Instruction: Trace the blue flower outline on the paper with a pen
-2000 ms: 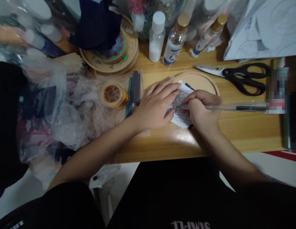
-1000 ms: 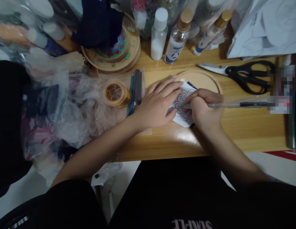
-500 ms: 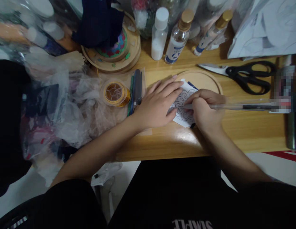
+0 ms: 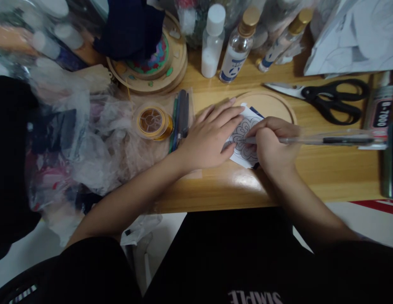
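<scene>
A white paper point(image 4: 247, 122) printed with a black-outlined flower pattern lies on a dark blue piece point(image 4: 256, 112), which shows only at its edges. Fingers spread, my left hand point(image 4: 212, 135) rests flat over the paper's left side. My right hand point(image 4: 275, 145) is closed around a clear pen point(image 4: 329, 140), whose tip touches the flower drawing. Behind the paper, partly covered by it and my hands, is a round wooden board point(image 4: 278, 107).
Black-handled scissors point(image 4: 335, 99) lie at the right, near a glue tube point(image 4: 380, 107). Bottles point(image 4: 234, 52) stand at the back. Left of my hands are several pens point(image 4: 182, 114), a thread spool point(image 4: 154, 122) and crumpled plastic bags point(image 4: 101, 143).
Both hands stay almost in place, the pen still on the flower drawing. The whole view has shifted very slightly.
</scene>
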The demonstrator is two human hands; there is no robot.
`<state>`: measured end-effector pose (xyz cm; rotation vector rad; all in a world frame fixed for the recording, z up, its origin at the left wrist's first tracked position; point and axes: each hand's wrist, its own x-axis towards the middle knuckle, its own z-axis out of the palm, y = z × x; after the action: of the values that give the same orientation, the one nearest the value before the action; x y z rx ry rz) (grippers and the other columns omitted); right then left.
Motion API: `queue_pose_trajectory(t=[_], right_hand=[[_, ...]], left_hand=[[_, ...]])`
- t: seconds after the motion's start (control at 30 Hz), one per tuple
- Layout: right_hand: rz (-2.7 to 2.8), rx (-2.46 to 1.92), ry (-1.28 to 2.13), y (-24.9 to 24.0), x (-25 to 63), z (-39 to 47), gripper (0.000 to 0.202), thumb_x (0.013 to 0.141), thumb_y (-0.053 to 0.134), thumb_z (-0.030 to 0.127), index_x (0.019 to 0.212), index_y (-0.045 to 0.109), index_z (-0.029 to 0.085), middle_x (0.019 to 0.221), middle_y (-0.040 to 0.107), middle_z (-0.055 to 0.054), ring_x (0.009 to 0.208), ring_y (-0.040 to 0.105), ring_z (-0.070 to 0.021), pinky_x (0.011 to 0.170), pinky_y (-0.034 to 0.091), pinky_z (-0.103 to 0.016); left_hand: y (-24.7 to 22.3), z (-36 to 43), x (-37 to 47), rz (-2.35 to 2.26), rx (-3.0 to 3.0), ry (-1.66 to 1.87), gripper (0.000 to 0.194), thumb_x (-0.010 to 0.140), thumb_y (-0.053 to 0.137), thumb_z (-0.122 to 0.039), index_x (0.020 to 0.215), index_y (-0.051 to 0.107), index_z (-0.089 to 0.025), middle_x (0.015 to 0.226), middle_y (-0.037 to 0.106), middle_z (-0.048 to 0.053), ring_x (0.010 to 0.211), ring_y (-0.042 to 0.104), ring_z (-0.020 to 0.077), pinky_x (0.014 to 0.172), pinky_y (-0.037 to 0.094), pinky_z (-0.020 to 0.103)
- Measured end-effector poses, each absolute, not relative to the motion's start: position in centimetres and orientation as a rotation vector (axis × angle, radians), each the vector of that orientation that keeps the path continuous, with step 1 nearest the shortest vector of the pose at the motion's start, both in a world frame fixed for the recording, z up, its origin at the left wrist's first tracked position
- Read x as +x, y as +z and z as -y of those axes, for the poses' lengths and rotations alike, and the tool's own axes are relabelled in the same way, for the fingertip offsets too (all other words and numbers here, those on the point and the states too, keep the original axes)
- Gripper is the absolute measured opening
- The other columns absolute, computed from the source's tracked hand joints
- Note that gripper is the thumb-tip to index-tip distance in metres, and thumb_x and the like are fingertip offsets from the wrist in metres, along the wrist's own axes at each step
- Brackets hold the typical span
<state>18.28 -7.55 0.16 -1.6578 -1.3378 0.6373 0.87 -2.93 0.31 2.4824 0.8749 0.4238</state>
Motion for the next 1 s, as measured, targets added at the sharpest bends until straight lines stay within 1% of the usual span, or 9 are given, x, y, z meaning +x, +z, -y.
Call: queue_pose_trajectory(t=[0.1, 0.3, 0.5, 0.73, 0.8, 0.93, 1.0], right_hand=[[1.308, -1.638, 0.648, 0.33, 18.18, 7.55, 0.020, 0.071, 0.050, 0.016, 0.055, 0.059, 0.023, 0.050, 0.058, 0.003, 0.050, 0.053, -0.0129, 0.050, 0.041, -0.027], [1.162, -1.603, 0.671, 0.77, 17.82, 7.47, 0.023, 0.068, 0.046, 0.013, 0.054, 0.061, 0.023, 0.048, 0.058, 0.004, 0.044, 0.051, -0.0119, 0.047, 0.042, -0.026], [1.251, -1.651, 0.701, 0.74, 17.98, 7.44, 0.023, 0.069, 0.048, 0.012, 0.055, 0.062, 0.025, 0.050, 0.059, 0.003, 0.048, 0.054, -0.0146, 0.053, 0.046, -0.029], [1.320, -1.668, 0.647, 0.46, 18.19, 7.49, 0.017, 0.069, 0.050, 0.019, 0.055, 0.059, 0.023, 0.051, 0.058, 0.003, 0.051, 0.054, -0.0136, 0.053, 0.042, -0.028], [1.318, -1.659, 0.635, 0.35, 18.20, 7.50, 0.019, 0.070, 0.049, 0.019, 0.055, 0.060, 0.023, 0.051, 0.059, 0.003, 0.051, 0.055, -0.0136, 0.053, 0.043, -0.029], [1.301, -1.620, 0.633, 0.19, 18.20, 7.55, 0.022, 0.072, 0.048, 0.016, 0.056, 0.062, 0.023, 0.051, 0.061, 0.003, 0.051, 0.056, -0.0140, 0.053, 0.043, -0.029], [1.303, -1.610, 0.639, 0.22, 18.21, 7.59, 0.023, 0.073, 0.049, 0.013, 0.057, 0.062, 0.023, 0.053, 0.062, 0.002, 0.052, 0.058, -0.0139, 0.054, 0.044, -0.029]], left_hand=[[0.35, 2.90, 0.90, -0.876, 2.481, 0.419, 0.049, 0.089, 0.057, -0.018, 0.138, 0.056, -0.014, 0.160, 0.048, 0.011, 0.154, 0.035, 0.0306, 0.126, 0.029, 0.052], [0.49, 2.94, 0.99, -0.893, 2.480, 0.376, 0.050, 0.090, 0.058, -0.018, 0.140, 0.056, -0.010, 0.159, 0.048, 0.014, 0.155, 0.034, 0.0318, 0.127, 0.028, 0.051], [0.32, 2.91, 0.99, -0.873, 2.457, 0.424, 0.051, 0.088, 0.056, -0.017, 0.140, 0.055, -0.017, 0.160, 0.047, 0.012, 0.155, 0.034, 0.0313, 0.126, 0.027, 0.054], [0.44, 2.91, 0.96, -0.886, 2.455, 0.405, 0.051, 0.088, 0.056, -0.018, 0.139, 0.056, -0.016, 0.160, 0.048, 0.013, 0.155, 0.034, 0.0313, 0.127, 0.027, 0.053], [0.40, 2.92, 0.95, -0.883, 2.459, 0.414, 0.051, 0.088, 0.056, -0.018, 0.139, 0.056, -0.016, 0.160, 0.048, 0.012, 0.155, 0.035, 0.0309, 0.126, 0.027, 0.053], [0.32, 2.94, 0.97, -0.880, 2.472, 0.413, 0.052, 0.088, 0.057, -0.019, 0.139, 0.056, -0.012, 0.159, 0.048, 0.014, 0.155, 0.035, 0.0315, 0.127, 0.028, 0.053], [0.34, 2.96, 0.99, -0.883, 2.472, 0.414, 0.051, 0.088, 0.057, -0.019, 0.139, 0.056, -0.013, 0.159, 0.048, 0.013, 0.154, 0.036, 0.0313, 0.126, 0.028, 0.053]])
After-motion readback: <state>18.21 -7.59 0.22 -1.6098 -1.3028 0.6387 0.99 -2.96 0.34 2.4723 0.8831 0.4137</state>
